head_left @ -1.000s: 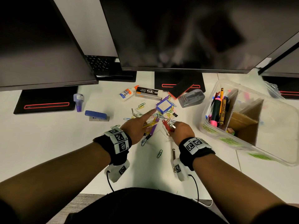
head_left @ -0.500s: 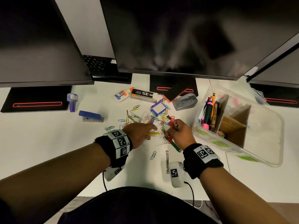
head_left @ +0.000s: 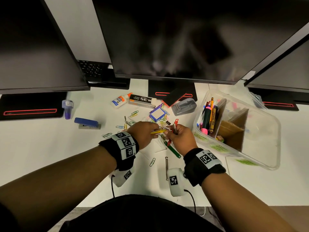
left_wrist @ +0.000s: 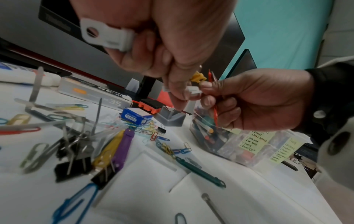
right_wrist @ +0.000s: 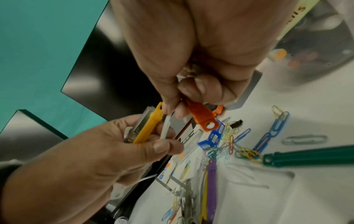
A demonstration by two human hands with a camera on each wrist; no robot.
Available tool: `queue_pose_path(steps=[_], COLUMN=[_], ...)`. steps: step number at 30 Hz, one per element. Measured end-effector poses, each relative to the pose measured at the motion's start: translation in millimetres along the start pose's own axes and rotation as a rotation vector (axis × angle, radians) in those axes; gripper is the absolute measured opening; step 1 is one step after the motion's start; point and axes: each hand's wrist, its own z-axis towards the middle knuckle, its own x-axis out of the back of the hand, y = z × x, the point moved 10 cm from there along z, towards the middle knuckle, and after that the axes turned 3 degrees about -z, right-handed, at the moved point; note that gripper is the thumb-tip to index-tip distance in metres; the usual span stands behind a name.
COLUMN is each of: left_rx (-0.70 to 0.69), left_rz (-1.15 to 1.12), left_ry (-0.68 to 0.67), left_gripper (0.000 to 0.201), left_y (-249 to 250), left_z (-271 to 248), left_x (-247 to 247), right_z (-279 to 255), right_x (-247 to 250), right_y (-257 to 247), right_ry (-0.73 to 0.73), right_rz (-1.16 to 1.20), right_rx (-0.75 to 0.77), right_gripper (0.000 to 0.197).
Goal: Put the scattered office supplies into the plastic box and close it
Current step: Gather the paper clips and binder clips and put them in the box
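Above the pile of clips my two hands meet. My left hand (head_left: 158, 130) pinches a yellow plastic strip (right_wrist: 147, 125), a white strip (right_wrist: 165, 127) and a metal piece. My right hand (head_left: 170, 131) grips a red plastic strip (head_left: 175, 123), which looks orange in the right wrist view (right_wrist: 201, 116). Its fingertips (right_wrist: 173, 111) touch the white strip's end. The open clear plastic box (head_left: 260, 148) stands to the right, holding pens and cardboard dividers. Coloured paper clips (head_left: 133, 113), black binder clips (left_wrist: 72, 165), a green strip (head_left: 172, 150) and a purple strip (left_wrist: 122, 148) lie on the desk.
On the white desk lie a blue stapler (head_left: 87, 123), a glue bottle (head_left: 119, 101), a staples box (head_left: 142, 99), a blue clip box (head_left: 156, 113), a grey tape dispenser (head_left: 184, 106) and a purple stick (head_left: 67, 108). Three dark monitors (head_left: 167, 39) overhang the back.
My left hand left the clip pile and rose with the yellow and white strips. My right hand lifted with the red strip, and the two hands came together.
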Motion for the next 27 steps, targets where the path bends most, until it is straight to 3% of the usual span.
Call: queue_pose_path(steps=[3,7,10,13,15,19,23,27], left_rx=[0.033,0.057,0.023,0.024,0.034,0.041,-0.019,-0.170], left_rz=[-0.052,-0.111,-0.032,0.009,0.120,0.281,0.410,0.563], left_ry=[0.027,-0.005,-0.099,-0.179,-0.212,-0.221,-0.211,-0.248], left_gripper=[0.031,0.043,0.029,0.022,0.020,0.031,0.041,0.043], left_y=[1,4,6,1,-5,-13,-6,3], left_z=[3,6,10,13,13,14,20,23], left_x=[2,-4,-20,-35,-43,-49,-56,-66], right_z=[0,-3,-2,-3,-1,-4,-10,-7], right_x=[4,8,5,1,4,3,-8,-11], right_y=[-5,-7,-1,13,27,51,57,60], right_ry=[-0.019,-0.042,-0.091,-0.136,-0.131,-0.176,-0.213,-0.222], right_rz=[-0.071,-0.136,-0.163,-0.216,-0.350,-0.709,-0.824,-0.867], right_rx=[0.058,0.080,0.076,0.028,-0.015,-0.075,-0.069,-0.073], right_gripper=[0.022,0.035,0.031,0.013,0.024,0.033,0.033,0.024])
